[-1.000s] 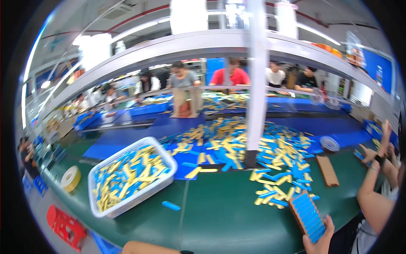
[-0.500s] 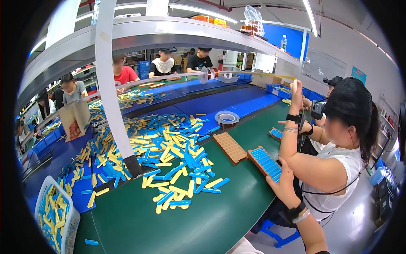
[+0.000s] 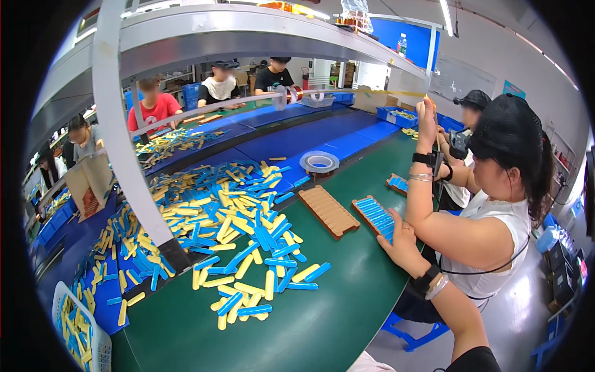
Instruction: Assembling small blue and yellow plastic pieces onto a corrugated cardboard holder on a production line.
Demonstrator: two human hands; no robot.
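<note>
My right hand (image 3: 403,248), wearing a ring, reaches in from the lower right. Its thumb and fingers sit around the near end of a brown slotted tray (image 3: 370,212), whose slots hold a row of blue rounded strips. Beside it on the left lies a second brown slotted tray (image 3: 328,211) with no strips in it. A large heap of loose blue and yellow strips (image 3: 248,226) spreads over the left and middle of the bench. My left hand is out of view.
A white basket of strips (image 3: 80,328) stands at the lower left. A tape roll (image 3: 319,163) lies beyond the trays. A white post (image 3: 127,124) and overhead shelf (image 3: 248,31) cross the view. A co-worker (image 3: 489,204) sits at the right, a hand raised to a yellow tape.
My right hand and the filled tray have shifted slightly farther away along the second tray. The view has also turned a little, moving the whole scene.
</note>
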